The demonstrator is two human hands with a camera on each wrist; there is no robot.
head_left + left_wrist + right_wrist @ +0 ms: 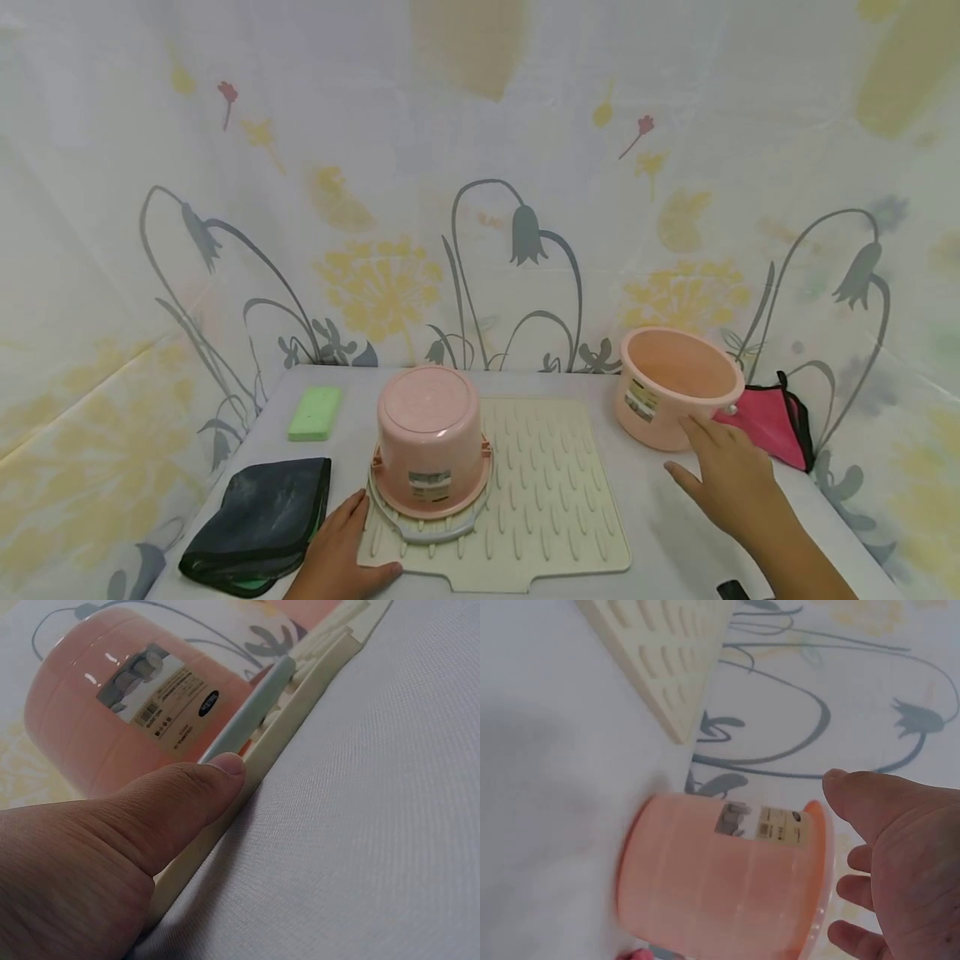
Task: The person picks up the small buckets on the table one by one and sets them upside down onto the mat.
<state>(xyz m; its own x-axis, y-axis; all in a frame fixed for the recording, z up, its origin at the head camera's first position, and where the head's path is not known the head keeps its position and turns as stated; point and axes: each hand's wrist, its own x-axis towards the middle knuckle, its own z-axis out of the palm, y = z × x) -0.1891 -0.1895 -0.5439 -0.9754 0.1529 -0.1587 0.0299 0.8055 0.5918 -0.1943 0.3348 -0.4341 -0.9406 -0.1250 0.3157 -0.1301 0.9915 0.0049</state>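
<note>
My left hand (341,554) rests at the near left corner of the cream draining mat (555,500), fingers along its side and thumb (225,763) on its front edge. On that mat a pink bucket (429,417) stands upside down, its grey-blue handle (438,533) lying around its rim. A second pink bucket (641,425) stands upright to the right of the mat. My right hand (731,479) reaches towards its near side with fingers extended. In the right wrist view the fingers (855,891) are loosely spread beside the rim; contact cannot be told.
To the left lie a light green sponge-like block (315,414) and a dark folded pouch or cloth (258,521) with green showing at its edge. Behind the upright bucket is a pink-red cloth item (772,421) with black trim. A flower-patterned curtain (390,167) hangs behind the white table.
</note>
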